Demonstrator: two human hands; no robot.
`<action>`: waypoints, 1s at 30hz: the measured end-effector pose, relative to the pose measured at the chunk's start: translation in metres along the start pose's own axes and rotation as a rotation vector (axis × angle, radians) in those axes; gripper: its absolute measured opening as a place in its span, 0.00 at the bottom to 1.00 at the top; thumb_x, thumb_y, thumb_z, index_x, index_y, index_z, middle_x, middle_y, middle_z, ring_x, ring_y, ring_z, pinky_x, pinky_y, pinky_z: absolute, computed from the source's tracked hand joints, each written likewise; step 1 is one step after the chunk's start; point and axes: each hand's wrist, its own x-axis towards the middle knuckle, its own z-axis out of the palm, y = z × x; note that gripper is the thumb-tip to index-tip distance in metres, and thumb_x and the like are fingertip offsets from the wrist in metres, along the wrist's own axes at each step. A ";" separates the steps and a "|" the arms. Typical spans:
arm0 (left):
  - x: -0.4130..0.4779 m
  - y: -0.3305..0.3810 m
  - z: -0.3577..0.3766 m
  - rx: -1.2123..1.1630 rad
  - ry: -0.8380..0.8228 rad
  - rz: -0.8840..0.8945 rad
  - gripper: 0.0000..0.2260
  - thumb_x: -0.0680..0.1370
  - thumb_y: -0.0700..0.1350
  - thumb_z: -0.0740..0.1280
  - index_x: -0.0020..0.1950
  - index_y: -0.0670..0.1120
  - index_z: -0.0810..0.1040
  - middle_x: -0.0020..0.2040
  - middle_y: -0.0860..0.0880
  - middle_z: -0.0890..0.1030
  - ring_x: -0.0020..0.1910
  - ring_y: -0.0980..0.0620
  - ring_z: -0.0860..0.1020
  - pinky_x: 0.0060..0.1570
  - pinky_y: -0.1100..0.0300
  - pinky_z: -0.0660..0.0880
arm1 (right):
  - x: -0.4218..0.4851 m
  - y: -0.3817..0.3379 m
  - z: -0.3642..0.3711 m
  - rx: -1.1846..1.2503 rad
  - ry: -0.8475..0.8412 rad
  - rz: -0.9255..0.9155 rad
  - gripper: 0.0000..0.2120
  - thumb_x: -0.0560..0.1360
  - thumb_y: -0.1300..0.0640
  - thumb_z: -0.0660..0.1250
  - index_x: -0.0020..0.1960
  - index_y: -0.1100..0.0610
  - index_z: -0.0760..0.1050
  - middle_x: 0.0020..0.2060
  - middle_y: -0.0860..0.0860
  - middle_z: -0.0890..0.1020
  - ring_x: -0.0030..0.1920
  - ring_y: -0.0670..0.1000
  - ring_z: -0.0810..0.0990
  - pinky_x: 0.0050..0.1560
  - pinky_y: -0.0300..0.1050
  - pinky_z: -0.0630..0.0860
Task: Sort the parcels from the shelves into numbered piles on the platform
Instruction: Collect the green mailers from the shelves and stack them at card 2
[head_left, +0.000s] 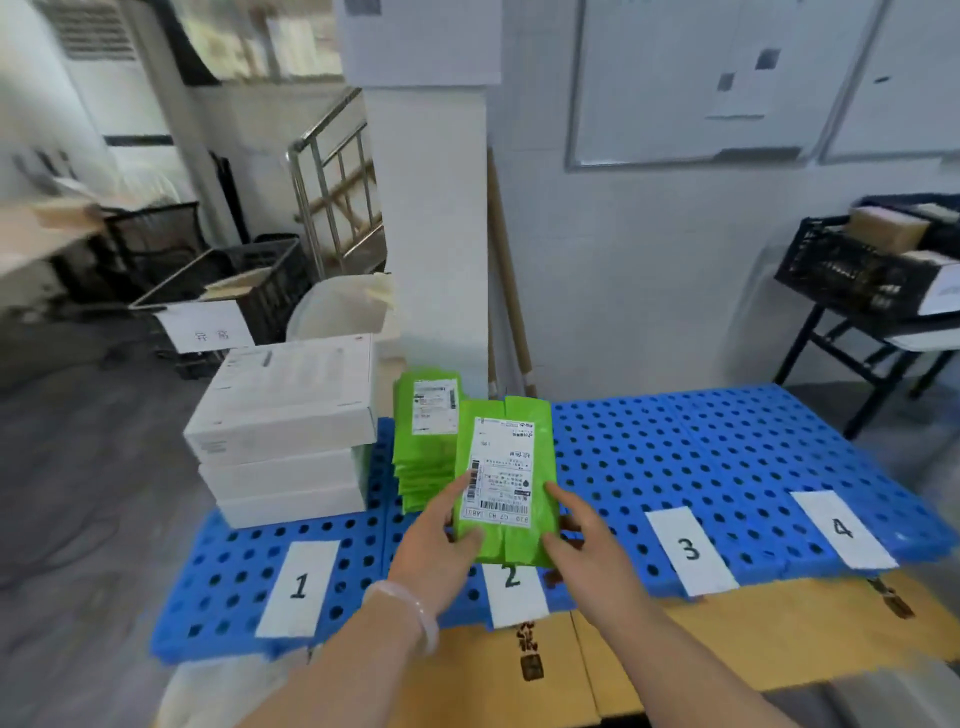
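both hands hold 1 green parcel (506, 483) near the middle of the frame, above the paper card marked 2 (514, 592) on the blue platform (727, 457). the left hand (441, 545) grips its lower left edge, thumb on top and fingers under; the right hand (576, 540) clamps the lower right edge the same way. the parcel's long axis runs away from the person, tilted up at the far end. the pile of green parcels (423, 441) lies just behind and left of it, so the drop is a short push forward and left, the left hand nearer. cards read 1, 2, 3, 4. the label's bottom line seems to read "b10 c7 h3", upside down; other print is too blurred. white boxes (283, 431) stand behind card 1.
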 end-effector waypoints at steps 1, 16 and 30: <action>0.009 0.001 -0.007 -0.006 0.027 -0.006 0.29 0.78 0.40 0.65 0.70 0.67 0.63 0.57 0.61 0.79 0.42 0.52 0.81 0.40 0.64 0.78 | 0.011 -0.007 0.006 -0.003 -0.008 -0.013 0.26 0.78 0.63 0.63 0.69 0.38 0.65 0.66 0.48 0.71 0.46 0.46 0.81 0.40 0.41 0.81; 0.134 0.019 -0.064 0.173 0.237 -0.148 0.24 0.78 0.41 0.65 0.73 0.53 0.67 0.46 0.61 0.75 0.31 0.61 0.71 0.32 0.70 0.72 | 0.179 -0.058 0.057 -0.126 -0.181 -0.044 0.24 0.78 0.56 0.66 0.72 0.45 0.65 0.60 0.48 0.76 0.49 0.45 0.77 0.44 0.40 0.78; 0.141 0.027 -0.056 0.631 0.120 -0.023 0.26 0.78 0.50 0.64 0.74 0.60 0.61 0.78 0.54 0.53 0.77 0.51 0.51 0.75 0.55 0.51 | 0.177 -0.057 0.050 -0.421 -0.201 -0.210 0.26 0.77 0.46 0.65 0.74 0.43 0.63 0.72 0.45 0.68 0.71 0.47 0.66 0.70 0.45 0.63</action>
